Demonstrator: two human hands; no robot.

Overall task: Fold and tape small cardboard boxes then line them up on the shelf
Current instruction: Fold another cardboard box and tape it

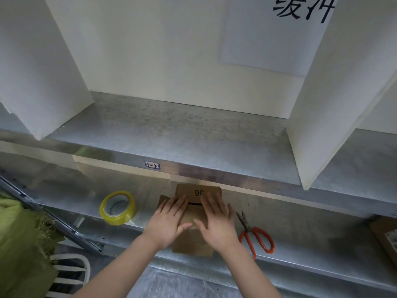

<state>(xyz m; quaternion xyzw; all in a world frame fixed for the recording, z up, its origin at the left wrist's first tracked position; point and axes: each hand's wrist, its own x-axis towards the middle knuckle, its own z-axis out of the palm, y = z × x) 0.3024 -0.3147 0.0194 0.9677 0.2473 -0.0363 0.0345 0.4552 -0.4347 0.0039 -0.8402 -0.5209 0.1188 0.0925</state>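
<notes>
A small brown cardboard box (194,244) lies on the lower metal shelf (300,274), its far flap printed "36". My left hand (168,220) and my right hand (217,220) press flat on its top flaps, fingers straight and side by side over the seam. A roll of clear yellowish tape (117,207) stands just left of the box. Orange-handled scissors (255,235) lie just right of my right hand. The upper metal shelf (171,130) stretches across the middle of the view.
White divider panels (335,93) stand on the upper shelf at left and right, with a paper sign on the back wall. Another cardboard piece (386,237) lies at the far right of the lower shelf. Green fabric (21,244) and a white chair frame sit at lower left.
</notes>
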